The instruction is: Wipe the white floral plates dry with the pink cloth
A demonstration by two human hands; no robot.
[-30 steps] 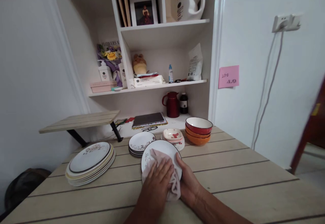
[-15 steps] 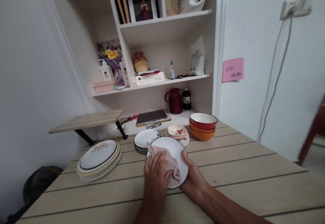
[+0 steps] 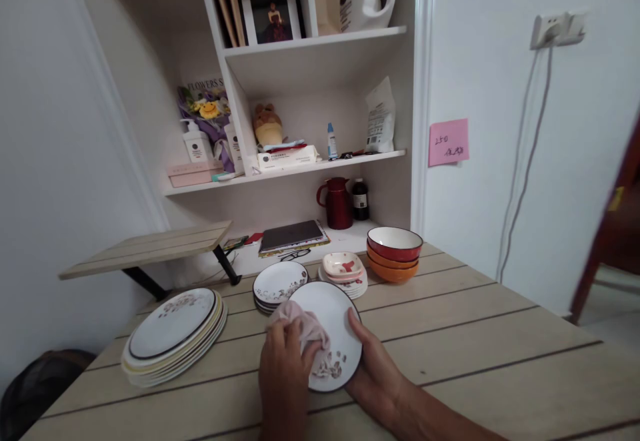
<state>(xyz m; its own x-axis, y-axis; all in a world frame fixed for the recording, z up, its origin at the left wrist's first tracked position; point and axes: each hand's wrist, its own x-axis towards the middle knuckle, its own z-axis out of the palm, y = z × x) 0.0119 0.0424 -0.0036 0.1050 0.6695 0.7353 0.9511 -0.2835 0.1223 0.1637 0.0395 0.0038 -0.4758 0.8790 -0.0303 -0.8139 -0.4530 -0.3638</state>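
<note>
A white plate (image 3: 336, 321) with a dark rim and a brown floral pattern is tilted up over the table. My right hand (image 3: 375, 374) grips its right edge, thumb on the face and fingers behind. My left hand (image 3: 286, 367) is closed on a pink cloth (image 3: 303, 324), which lies against the plate's left side. Just behind the plate is a stack of small floral plates (image 3: 279, 282). Next to that, small square dishes (image 3: 343, 265) with a red design sit on a stack of small white plates (image 3: 357, 286).
Larger plates (image 3: 173, 324) are stacked at the left, by a raised wooden stand (image 3: 150, 244). Red and orange bowls (image 3: 394, 254) are stacked at the back right. Behind are a laptop (image 3: 293, 235), glasses (image 3: 295, 254) and a red jug (image 3: 339, 204).
The cloth has moved from the plate's middle to its left edge, bunching up and uncovering the floral pattern. The whole view has shifted slightly.
</note>
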